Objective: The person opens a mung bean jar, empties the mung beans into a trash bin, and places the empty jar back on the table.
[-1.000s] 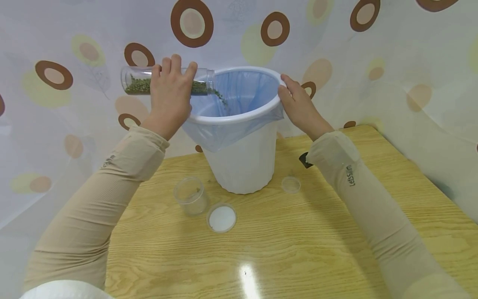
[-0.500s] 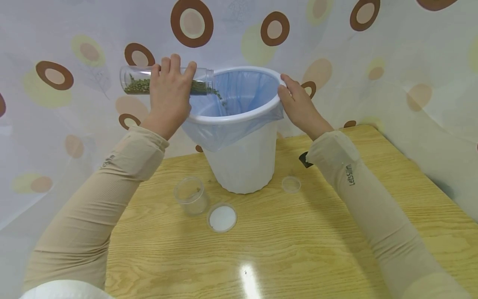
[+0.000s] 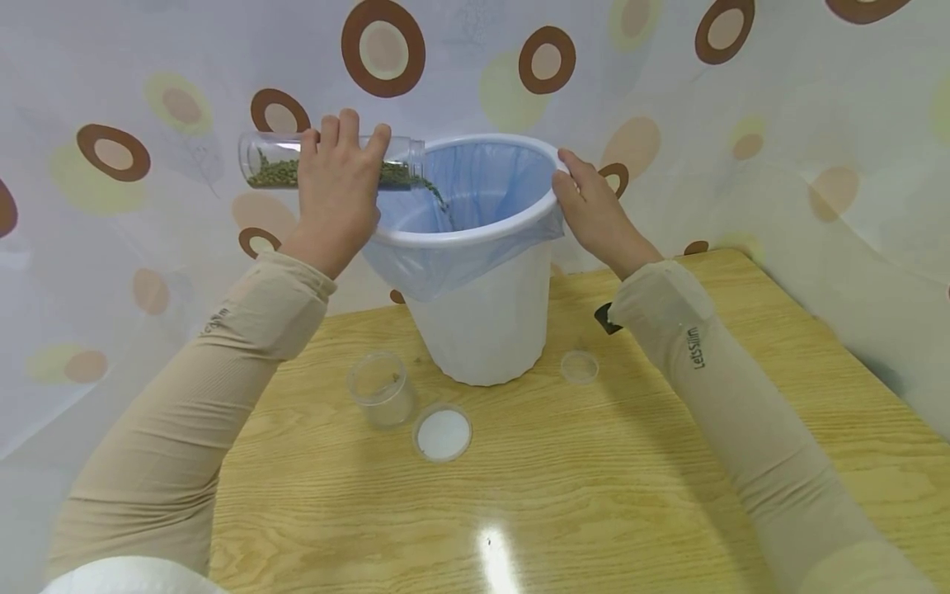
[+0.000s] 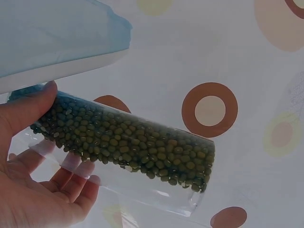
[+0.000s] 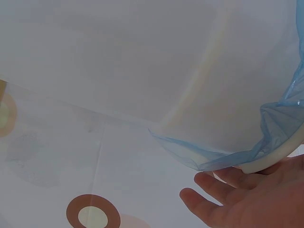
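Note:
My left hand (image 3: 336, 194) grips a clear plastic jar (image 3: 404, 153) lying on its side, its mouth over the near-left rim of a white bin (image 3: 486, 322). Green mung beans (image 4: 137, 142) fill the lower part of the jar, and a thin stream falls from its mouth into the bin. A pale blue bag (image 3: 490, 177) lines the bin and folds over its rim. At the bin's right side my right hand (image 3: 597, 214) holds the rim; in the right wrist view several of its fingers (image 5: 204, 204) lie outside, below the bag's edge.
On the wooden table (image 3: 519, 487) before the bin stand a clear open container (image 3: 382, 396) with a few dark specks, a round lid (image 3: 443, 434) with a white disc and a small clear lid (image 3: 579, 367). A black object (image 3: 606, 318) lies partly under the right sleeve.
Beans keep falling from the jar into the bin. Both hands, the jar and the bin stay nearly in place; the view shifts very slightly.

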A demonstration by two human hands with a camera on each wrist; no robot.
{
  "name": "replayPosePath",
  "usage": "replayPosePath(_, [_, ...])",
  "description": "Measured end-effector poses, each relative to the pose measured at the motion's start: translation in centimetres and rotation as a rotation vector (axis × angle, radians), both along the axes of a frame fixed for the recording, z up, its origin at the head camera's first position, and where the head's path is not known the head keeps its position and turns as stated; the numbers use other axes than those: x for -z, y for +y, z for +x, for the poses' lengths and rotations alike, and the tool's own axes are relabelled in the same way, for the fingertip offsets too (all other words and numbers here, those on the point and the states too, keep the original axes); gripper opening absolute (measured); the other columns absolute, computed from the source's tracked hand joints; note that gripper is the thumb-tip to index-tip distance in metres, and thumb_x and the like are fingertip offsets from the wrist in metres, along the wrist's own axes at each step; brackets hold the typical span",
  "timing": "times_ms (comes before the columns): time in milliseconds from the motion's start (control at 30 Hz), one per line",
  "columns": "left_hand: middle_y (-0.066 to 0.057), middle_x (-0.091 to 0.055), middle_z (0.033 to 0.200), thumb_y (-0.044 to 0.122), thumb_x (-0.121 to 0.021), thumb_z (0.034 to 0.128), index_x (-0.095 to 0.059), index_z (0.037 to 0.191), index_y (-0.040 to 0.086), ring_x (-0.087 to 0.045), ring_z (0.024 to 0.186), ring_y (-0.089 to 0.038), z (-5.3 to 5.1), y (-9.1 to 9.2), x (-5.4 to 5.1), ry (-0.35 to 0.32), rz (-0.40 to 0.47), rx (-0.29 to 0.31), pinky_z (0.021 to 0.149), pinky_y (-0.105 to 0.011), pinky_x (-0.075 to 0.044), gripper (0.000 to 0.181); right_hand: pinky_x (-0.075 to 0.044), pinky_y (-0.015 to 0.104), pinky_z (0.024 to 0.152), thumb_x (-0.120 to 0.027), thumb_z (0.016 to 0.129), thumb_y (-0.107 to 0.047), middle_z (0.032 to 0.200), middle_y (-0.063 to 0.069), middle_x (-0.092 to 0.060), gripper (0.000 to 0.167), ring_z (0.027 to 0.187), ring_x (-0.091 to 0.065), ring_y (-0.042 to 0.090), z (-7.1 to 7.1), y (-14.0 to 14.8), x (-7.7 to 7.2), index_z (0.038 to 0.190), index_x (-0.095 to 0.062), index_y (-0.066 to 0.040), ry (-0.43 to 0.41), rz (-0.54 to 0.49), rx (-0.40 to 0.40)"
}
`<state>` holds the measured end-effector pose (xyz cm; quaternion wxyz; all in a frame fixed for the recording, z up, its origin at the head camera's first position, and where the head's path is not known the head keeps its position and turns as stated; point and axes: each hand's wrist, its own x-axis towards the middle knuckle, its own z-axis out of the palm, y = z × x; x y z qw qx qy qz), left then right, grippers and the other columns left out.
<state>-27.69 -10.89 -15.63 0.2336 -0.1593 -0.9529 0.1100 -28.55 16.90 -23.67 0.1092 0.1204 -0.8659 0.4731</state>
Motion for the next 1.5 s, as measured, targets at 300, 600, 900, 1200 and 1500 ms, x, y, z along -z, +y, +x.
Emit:
replayPosePath(300, [-0.026,-0.035,0.134,0.002,-0.062,0.0828,-0.034,0.143,0.008,-0.030,0.126,-0.041,0.00,0.06,0.02,0.010,-0.004,0.004,0.105,-0.053,-0.024,0.067,-0.022,0.048,0.113,-0.023,0.101,-0.039,0.154,0.017,-0.024,0.062,0.137,-0.030,0.032,0.02,-0.13,0.10,0.154,-0.015,-0.008,-0.004,0.003,0.001])
replayPosePath(600, [-0.026,-0.034,0.135,0.001,-0.061,0.0834,-0.034,0.143,0.008,-0.030,0.126,-0.041,0.00,-0.02,0.15,0.002,-0.005,0.000,0.106,-0.053,-0.024,0.066,-0.023,0.049,0.113,-0.024,0.101,-0.038,0.153,0.019,-0.025,0.061,0.137,-0.031,0.033,-0.03,-0.11,0.13,0.154,-0.016,-0.007,0.011,0.001,-0.002])
replayPosePath(900, [-0.026,-0.034,0.136,0.002,-0.063,0.0830,-0.034,0.144,0.008,-0.030,0.126,-0.041,-0.06,-0.07,0.20,0.002,-0.007,-0.002,0.105,-0.053,-0.024,0.068,-0.023,0.049,0.113,-0.025,0.101,-0.036,0.152,0.020,-0.026,0.061,0.137,-0.031,0.033,0.13,-0.16,0.05,0.153,-0.017,-0.006,0.026,-0.012,-0.011])
replayPosePath(1200, [-0.025,-0.033,0.136,0.003,-0.063,0.0828,-0.032,0.145,0.009,-0.029,0.127,-0.040,-0.09,0.00,0.16,-0.005,-0.013,-0.014,0.106,-0.053,-0.023,0.069,-0.023,0.050,0.112,-0.024,0.101,-0.037,0.152,0.020,-0.027,0.061,0.134,-0.033,0.035,0.11,-0.17,0.05,0.153,-0.017,-0.006,0.019,-0.010,-0.007])
replayPosePath(1500, [-0.026,-0.034,0.135,0.003,-0.064,0.0832,-0.032,0.145,0.008,-0.029,0.127,-0.041,-0.08,-0.01,0.15,-0.001,-0.021,-0.015,0.106,-0.053,-0.024,0.069,-0.024,0.050,0.112,-0.024,0.101,-0.037,0.151,0.020,-0.028,0.061,0.134,-0.034,0.034,0.08,-0.25,0.10,0.154,-0.017,-0.006,0.018,-0.016,-0.008])
